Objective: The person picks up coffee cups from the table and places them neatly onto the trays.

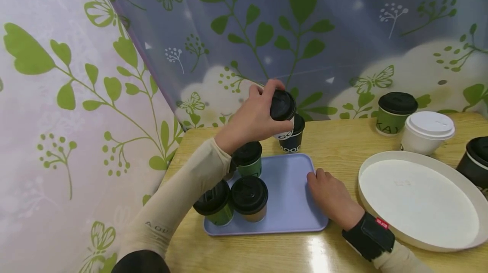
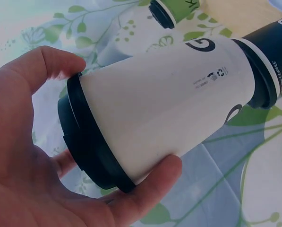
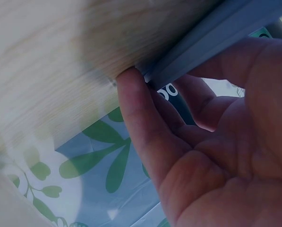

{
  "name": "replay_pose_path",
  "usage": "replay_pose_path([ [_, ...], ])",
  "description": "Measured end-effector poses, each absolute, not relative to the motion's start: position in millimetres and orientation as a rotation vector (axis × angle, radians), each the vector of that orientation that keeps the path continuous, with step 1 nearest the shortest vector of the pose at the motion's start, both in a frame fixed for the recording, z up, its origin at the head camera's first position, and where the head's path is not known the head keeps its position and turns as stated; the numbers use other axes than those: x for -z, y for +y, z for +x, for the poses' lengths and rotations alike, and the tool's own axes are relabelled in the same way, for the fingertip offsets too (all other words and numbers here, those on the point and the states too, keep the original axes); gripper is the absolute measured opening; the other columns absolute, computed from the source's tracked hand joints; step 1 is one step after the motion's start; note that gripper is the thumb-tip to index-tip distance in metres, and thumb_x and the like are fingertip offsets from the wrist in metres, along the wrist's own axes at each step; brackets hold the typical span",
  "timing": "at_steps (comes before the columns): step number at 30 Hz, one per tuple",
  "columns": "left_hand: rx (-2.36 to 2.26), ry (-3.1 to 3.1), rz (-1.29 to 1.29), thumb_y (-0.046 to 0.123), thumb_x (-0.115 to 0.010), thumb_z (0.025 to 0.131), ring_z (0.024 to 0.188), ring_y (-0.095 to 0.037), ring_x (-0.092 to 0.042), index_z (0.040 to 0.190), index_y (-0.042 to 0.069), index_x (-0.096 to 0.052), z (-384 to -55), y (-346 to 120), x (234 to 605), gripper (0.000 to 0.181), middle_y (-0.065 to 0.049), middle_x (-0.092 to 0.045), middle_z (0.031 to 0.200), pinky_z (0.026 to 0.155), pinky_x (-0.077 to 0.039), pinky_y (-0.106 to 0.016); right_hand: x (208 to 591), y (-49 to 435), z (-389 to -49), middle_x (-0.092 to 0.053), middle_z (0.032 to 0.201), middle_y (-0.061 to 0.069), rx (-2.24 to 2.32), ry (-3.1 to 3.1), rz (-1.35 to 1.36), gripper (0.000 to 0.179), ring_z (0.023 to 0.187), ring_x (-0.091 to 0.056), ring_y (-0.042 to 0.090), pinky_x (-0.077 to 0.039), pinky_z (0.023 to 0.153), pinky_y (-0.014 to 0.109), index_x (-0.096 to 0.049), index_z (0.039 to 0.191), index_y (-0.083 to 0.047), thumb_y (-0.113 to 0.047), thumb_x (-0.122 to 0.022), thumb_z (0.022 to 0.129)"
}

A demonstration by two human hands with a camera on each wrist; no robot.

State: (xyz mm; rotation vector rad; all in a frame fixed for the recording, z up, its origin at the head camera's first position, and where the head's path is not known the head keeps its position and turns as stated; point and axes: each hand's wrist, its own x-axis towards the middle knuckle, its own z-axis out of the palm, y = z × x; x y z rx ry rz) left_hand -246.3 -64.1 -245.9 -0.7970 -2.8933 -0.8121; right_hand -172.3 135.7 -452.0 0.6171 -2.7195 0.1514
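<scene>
In the head view, my left hand (image 1: 259,114) grips a white paper cup (image 2: 169,104) by its black lid and upper wall. It is raised beyond the far edge of the tray, and its base overlaps the lid of a black paper cup (image 1: 291,139) on the table behind the tray. Curled at the right rim of the lavender tray (image 1: 284,196), my right hand (image 1: 331,196) holds its edge, with fingertips low by the tabletop in the right wrist view. Green cups (image 1: 220,217) and a brown cup (image 1: 256,215), all black-lidded, stand on the tray's left half, partly behind my left forearm.
A round white tray (image 1: 423,205) lies to the right. Around it stand a green cup (image 1: 392,121), a white cup with a white lid (image 1: 423,139) and a black cup (image 1: 472,169). A patterned curtain (image 1: 267,40) hangs behind the wooden table (image 1: 339,156).
</scene>
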Motion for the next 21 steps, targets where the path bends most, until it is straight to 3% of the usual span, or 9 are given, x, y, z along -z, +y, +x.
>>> replay_pose_path([
  [15,0.747,-2.946,-0.909,0.040,-0.076,0.088,0.095,-0.027,-0.060,0.150,0.029,-0.032,-237,-60,252,0.077,-0.019,-0.036,0.134,0.081,-0.052,-0.040,448,135,-172,-0.049,0.078,0.016,-0.125,-2.764,0.607,0.011,0.062,-0.050,0.025,-0.048,0.048,0.039,-0.057,0.093,0.005,0.006,-0.067,0.092],
  [21,0.726,-2.972,-0.950,0.041,-0.077,0.088,0.091,-0.027,-0.060,0.150,0.029,-0.034,-235,-61,257,0.076,-0.017,-0.040,0.128,0.075,-0.052,-0.039,450,135,-171,-0.048,0.076,0.016,-0.122,-2.722,0.608,0.012,0.061,-0.050,0.026,-0.047,0.048,0.040,-0.056,0.090,0.005,0.008,-0.067,0.091],
])
